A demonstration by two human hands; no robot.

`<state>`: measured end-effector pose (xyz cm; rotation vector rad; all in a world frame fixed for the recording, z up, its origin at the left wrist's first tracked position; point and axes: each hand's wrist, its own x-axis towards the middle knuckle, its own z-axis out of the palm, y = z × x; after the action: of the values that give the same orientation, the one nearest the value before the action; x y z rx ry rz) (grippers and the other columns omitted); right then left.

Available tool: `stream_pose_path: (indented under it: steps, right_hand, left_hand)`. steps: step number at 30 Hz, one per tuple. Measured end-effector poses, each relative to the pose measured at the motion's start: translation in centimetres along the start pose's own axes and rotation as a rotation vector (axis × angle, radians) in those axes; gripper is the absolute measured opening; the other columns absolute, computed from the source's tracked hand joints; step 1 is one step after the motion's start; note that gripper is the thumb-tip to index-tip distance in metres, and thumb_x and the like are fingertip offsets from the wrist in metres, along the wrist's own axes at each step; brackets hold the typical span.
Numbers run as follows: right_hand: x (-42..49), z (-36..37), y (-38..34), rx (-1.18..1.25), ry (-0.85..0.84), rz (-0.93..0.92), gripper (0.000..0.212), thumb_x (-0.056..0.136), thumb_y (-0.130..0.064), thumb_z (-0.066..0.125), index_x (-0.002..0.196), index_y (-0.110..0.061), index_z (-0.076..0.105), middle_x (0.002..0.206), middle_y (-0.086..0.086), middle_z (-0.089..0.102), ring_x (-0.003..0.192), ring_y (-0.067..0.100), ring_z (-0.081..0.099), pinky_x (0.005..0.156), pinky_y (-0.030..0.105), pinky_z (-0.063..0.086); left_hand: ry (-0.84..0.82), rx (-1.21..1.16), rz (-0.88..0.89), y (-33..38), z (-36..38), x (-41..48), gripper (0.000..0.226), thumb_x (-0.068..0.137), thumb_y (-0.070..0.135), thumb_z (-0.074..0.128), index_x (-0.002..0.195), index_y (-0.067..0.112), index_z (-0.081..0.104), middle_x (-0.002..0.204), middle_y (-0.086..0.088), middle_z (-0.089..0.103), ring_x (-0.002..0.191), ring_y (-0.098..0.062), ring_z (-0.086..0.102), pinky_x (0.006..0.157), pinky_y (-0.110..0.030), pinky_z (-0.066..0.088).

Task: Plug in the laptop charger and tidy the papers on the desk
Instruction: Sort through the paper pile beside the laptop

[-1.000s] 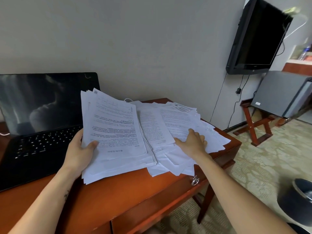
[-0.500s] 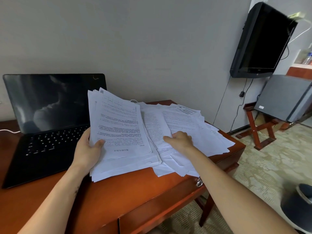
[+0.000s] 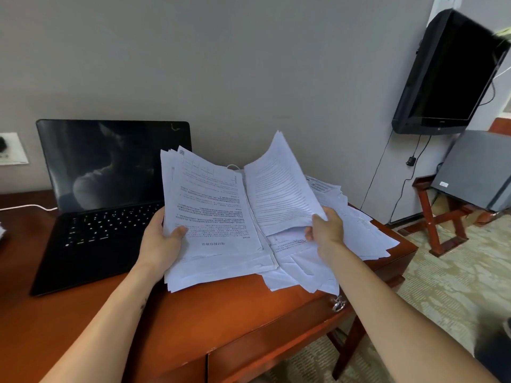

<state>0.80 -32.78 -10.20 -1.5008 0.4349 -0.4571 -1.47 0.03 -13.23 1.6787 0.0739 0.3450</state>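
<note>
**Worktop** (image 3: 221, 313), nearest you: bare polished wood, with a key (image 3: 338, 304) hanging at the drawer front. It looks slick, so any sheet you drop here may slide.

**Left hand** (image 3: 160, 244): thumb on the top page, fingers underneath, gripping the gathered stack (image 3: 210, 217) by its left edge. The stack is tilted up, with its near end on the worktop. Hazard: you hold one edge only. The lower pages are fanning out and may slip free if you tilt further.

**Right hand** (image 3: 327, 230): pinches a lifted sheaf (image 3: 276, 189) by its near corner, with the pages bowed above the heap. Hazard: that is a thick bundle for a corner pinch, so inner pages may slide out or the corner may crease.

**Loose sheets** (image 3: 359, 233): spread over the right end of the worktop, some reaching its edge. Hazard: your right forearm crosses just above them, and one brush could send them to the floor.

**Laptop** (image 3: 110, 189): open, screen dark, just left of the stack. Hazard: swinging the stack leftward could knock the lid.

**White cable** (image 3: 27, 207): runs along the worktop left of the laptop. You cannot tell whether it is seated.

**Wall socket** (image 3: 11, 150), far left: something dark sits in it, but whether that is the charger is unclear. Check it before you count that step done.
</note>
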Motion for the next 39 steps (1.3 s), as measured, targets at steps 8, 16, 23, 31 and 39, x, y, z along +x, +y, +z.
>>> stream_pose_path:
  steps: [8, 16, 23, 31, 39]
  right_hand:
    - [1.7, -4.0, 0.6, 0.251, 0.263, 0.122, 0.025, 0.099, -0.002, 0.043, 0.112, -0.013, 0.061, 0.088, 0.004, 0.057, 0.062, 0.016, 0.049, 0.039, 0.014, 0.043]
    - [-1.2, -3.0, 0.0, 0.123, -0.008, 0.035, 0.01, 0.103, -0.01, 0.046, 0.106, -0.013, 0.055, 0.086, 0.002, 0.054, 0.06, 0.013, 0.042, 0.046, 0.018, 0.039]
    - [-4.1, 0.2, 2.4, -0.309, -0.291, -0.132, 0.022, 0.105, -0.017, 0.045, 0.117, -0.019, 0.063, 0.103, 0.003, 0.068, 0.079, 0.019, 0.063, 0.059, 0.027, 0.051]
    - [-4.4, -1.1, 3.7, -0.686, -0.462, -0.429, 0.03, 0.105, -0.035, 0.04, 0.087, -0.03, 0.063, 0.077, -0.011, 0.063, 0.07, 0.01, 0.057, 0.069, 0.034, 0.047]
    - [-0.7, -4.4, 3.0, -0.888, -0.003, -0.442, 0.035, 0.104, -0.035, 0.041, 0.115, -0.016, 0.068, 0.117, 0.006, 0.066, 0.118, 0.03, 0.052, 0.1, 0.042, 0.042]
  left_hand:
    - [0.018, 0.038, 0.004, 0.2, 0.1, -0.1, 0.047, 0.102, 0.007, 0.062, 0.145, 0.024, 0.054, 0.128, 0.004, 0.068, 0.118, -0.022, 0.065, 0.097, -0.04, 0.054]
    - [-0.11, -0.044, -0.048, 0.8, 1.6, -1.2, 0.04, 0.102, 0.01, 0.064, 0.137, 0.027, 0.058, 0.121, 0.006, 0.073, 0.11, -0.018, 0.071, 0.093, -0.042, 0.059]
    - [-0.208, -0.102, -0.083, 1.1, 2.4, -2.2, 0.026, 0.108, 0.023, 0.054, 0.133, 0.027, 0.061, 0.116, 0.005, 0.077, 0.102, -0.014, 0.076, 0.088, -0.038, 0.061]
    - [-0.261, -0.058, -0.097, 1.0, 2.3, -2.1, 0.028, 0.1, 0.029, 0.068, 0.128, 0.025, 0.063, 0.114, 0.005, 0.078, 0.098, -0.014, 0.077, 0.082, -0.034, 0.061]
    - [-0.183, 0.07, 0.047, 0.8, 2.2, -1.8, 0.045, 0.099, 0.012, 0.068, 0.136, 0.036, 0.057, 0.122, 0.014, 0.07, 0.112, -0.012, 0.068, 0.095, -0.039, 0.057]
